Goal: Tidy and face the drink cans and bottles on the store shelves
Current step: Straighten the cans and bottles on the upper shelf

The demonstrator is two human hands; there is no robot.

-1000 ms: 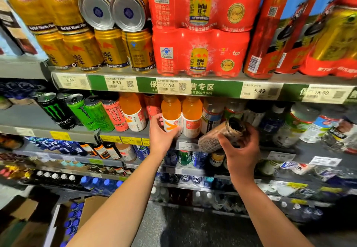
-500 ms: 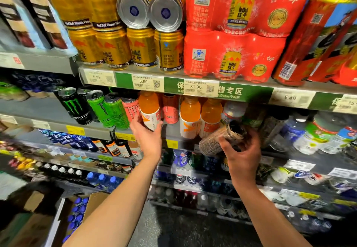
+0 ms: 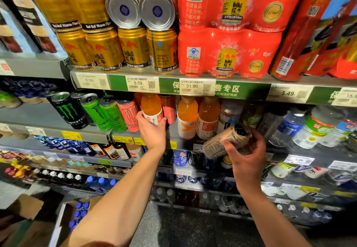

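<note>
head view: the left hand (image 3: 152,130) reaches up to the middle shelf (image 3: 241,146) and grips the base of an orange bottle (image 3: 151,109), thumb on its left side and fingers curled round the white label on the right. that bottle stands upright at the shelf front, just right of a pink can (image 3: 129,116) and in front of a red can (image 3: 170,109). the right hand (image 3: 245,154) holds a brown bottle (image 3: 226,140) tipped over on its side, dark cap end pointing up and right, fingers wrapped round the upper end and the thumb across the body; it hangs in front of the shelf edge, just below two more orange bottles (image 3: 197,118) that stand side by side. left of the pink can stand green cans (image 3: 104,113) and a black can (image 3: 71,111). on the top shelf, gold cans (image 3: 119,51) stand in a row (two more lie on top, bases outward) beside red multipacks (image 3: 228,53). a cardboard box (image 3: 79,214) on the floor holds blue-capped bottles.
</note>
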